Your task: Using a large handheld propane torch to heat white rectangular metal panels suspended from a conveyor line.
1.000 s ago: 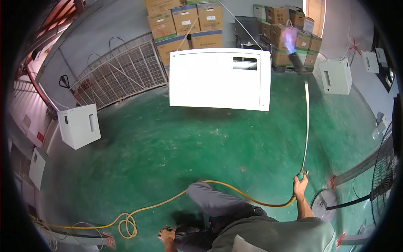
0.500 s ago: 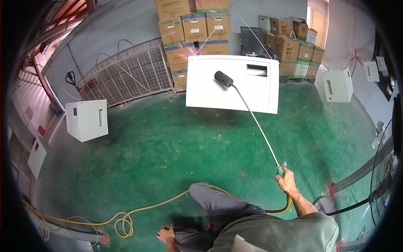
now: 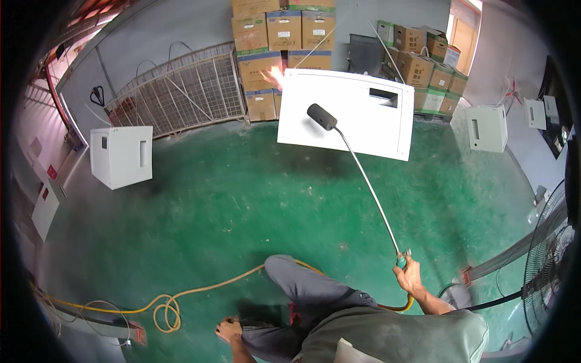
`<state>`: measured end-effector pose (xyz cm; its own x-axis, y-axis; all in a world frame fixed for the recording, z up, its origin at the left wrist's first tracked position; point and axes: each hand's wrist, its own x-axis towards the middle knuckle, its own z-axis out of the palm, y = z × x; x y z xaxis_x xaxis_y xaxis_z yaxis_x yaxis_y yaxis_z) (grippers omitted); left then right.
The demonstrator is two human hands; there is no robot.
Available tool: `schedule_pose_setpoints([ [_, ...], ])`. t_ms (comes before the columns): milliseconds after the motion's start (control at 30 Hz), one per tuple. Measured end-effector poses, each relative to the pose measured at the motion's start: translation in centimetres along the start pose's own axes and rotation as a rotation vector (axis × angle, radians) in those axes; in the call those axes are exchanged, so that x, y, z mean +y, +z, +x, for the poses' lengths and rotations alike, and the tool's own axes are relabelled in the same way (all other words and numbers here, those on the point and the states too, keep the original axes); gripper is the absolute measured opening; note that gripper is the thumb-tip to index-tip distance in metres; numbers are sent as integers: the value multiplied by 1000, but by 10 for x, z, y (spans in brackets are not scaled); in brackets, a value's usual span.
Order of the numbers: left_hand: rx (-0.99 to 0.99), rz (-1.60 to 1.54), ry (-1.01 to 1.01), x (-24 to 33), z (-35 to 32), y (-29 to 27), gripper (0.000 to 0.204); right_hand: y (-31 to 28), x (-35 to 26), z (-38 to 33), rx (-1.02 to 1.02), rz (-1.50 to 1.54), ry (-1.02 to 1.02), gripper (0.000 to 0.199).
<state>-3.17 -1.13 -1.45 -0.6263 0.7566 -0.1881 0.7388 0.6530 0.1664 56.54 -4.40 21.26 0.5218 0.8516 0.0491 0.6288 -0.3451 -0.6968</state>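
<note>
My right hand (image 3: 409,276) is wrapped round the green handle of a gas torch (image 3: 373,191) with a long metal tube. Its black burner head (image 3: 321,117) is in front of a white metal panel (image 3: 357,130), left of the panel's rectangular slot. The panel hangs from thin lines, tilted slightly down to the right. An orange flame (image 3: 275,76) shows past its upper left corner. My left hand (image 3: 229,330) rests at my bent knee, fingers apart and partly hidden, with no object visible in it.
A yellow hose (image 3: 221,283) loops over the green floor. White cabinets hang at left (image 3: 122,156) and right (image 3: 488,128). Stacked cartons (image 3: 284,30) and a wire-mesh frame (image 3: 187,94) stand behind. A large fan (image 3: 544,272) is at the right.
The hanging panel has shifted right and tilted more, so the burner head is nearer its left side. The flame beyond its left edge looks brighter. The view has shifted a little.
</note>
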Motion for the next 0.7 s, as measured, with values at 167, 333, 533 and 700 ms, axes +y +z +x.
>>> schedule_pose_setpoints([
  [167, 30, -23, 10, -2, 2, -6, 33, 13, 72, -42, -110, -126, 64, 39],
  [333, 32, -21, 8, -3, 2, -8, 33, 23, 87, -56, -173, -169, 140, 42],
  [533, 23, -35, 9, 0, 0, -10, 32, 52, 117, -38, -146, -157, 177, 44],
  [700, 48, -73, -19, -9, -5, -12, 36, 75, 118, -13, -180, -134, 222, 42],
])
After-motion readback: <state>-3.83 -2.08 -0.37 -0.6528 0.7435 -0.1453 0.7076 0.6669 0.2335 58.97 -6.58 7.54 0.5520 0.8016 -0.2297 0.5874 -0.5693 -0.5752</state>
